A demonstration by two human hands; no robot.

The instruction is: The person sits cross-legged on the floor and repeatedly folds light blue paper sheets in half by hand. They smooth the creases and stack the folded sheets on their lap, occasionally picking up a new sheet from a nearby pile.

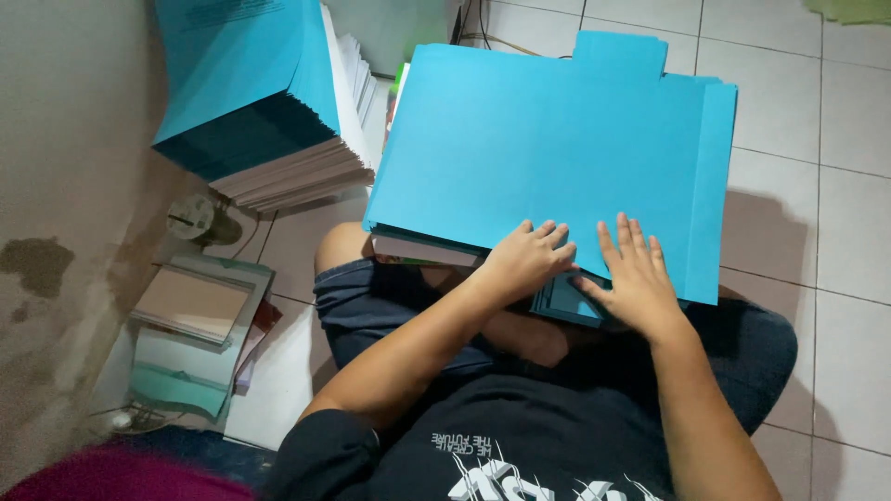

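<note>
A large bright blue tabbed paper folder lies on top of a low stack of similar folders resting on my crossed legs. My left hand is at its near edge with fingers curled over the edge, gripping it. My right hand lies flat on the same sheet beside it, fingers spread, pressing down near the front edge. Under both hands the darker edges of lower folders stick out.
A tall leaning pile of blue and white folders stands at the upper left. Brown and green books or pads lie by the stained wall at left. A round plug with a cable sits on the white tiled floor.
</note>
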